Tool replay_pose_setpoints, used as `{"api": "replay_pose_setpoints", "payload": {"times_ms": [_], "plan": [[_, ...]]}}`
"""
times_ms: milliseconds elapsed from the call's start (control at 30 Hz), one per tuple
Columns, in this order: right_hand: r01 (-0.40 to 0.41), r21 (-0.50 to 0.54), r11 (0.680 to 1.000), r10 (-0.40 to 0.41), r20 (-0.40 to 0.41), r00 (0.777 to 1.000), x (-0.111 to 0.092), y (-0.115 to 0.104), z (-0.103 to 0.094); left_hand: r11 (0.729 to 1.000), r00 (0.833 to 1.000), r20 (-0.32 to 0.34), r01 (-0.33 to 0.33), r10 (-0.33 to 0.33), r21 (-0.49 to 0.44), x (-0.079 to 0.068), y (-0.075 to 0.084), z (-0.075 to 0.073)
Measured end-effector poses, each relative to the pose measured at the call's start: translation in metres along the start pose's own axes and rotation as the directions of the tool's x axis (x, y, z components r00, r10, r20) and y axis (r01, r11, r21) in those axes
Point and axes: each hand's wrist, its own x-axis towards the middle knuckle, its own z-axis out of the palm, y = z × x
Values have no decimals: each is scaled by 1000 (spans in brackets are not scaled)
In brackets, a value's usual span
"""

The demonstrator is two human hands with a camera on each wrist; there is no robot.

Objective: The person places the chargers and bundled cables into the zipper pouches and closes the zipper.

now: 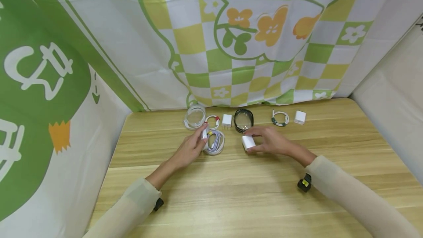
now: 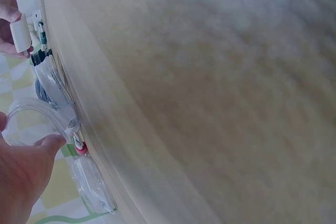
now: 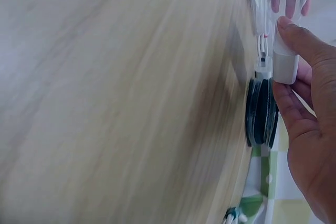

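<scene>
My left hand (image 1: 190, 146) pinches a whitish coiled cable (image 1: 205, 132) between thumb and fingers. Seen from the left wrist, that coil (image 2: 32, 103) is a ring held near-upright over the table. A lavender coiled cable (image 1: 216, 144) lies just right of my left fingers. With thumb and fingertips at opposite sides, my right hand (image 1: 272, 140) grips a white charger block (image 1: 248, 142). The block (image 3: 285, 66) looks smooth and rounded in the right wrist view. Just behind the right fingers sits a black coiled cable (image 1: 243, 111).
Along the table's back edge lie a clear-white coil (image 1: 186, 122), a white cable with a red tie (image 1: 217, 121), a white plug charger (image 1: 227, 120), a white cable with a green tie (image 1: 281, 123) and another white charger (image 1: 300, 117). A patterned curtain (image 1: 218, 58) hangs behind the wooden table (image 1: 214, 194).
</scene>
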Motion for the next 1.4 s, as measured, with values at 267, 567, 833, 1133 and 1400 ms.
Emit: {"api": "replay_pose_setpoints", "payload": {"times_ms": [267,567,833,1133,1400], "plan": [[13,23,1000,-13,9,1000,16,-9,5,1000,1000,-7,-5,5,7,-1,0,0],[58,20,998,-58,-14,998,34,-21,10,1000,1000,-12,1,-1,-12,0,-1,1],[24,6,1000,-24,1,1000,47,-27,16,1000,1000,-23,-10,10,-2,1,-2,2],[46,7,999,-46,-26,999,61,-34,24,1000,1000,-15,-8,8,-4,0,-1,2],[53,-18,998,-54,-42,998,71,-40,33,1000,1000,-14,7,-7,-10,0,2,1]]}}
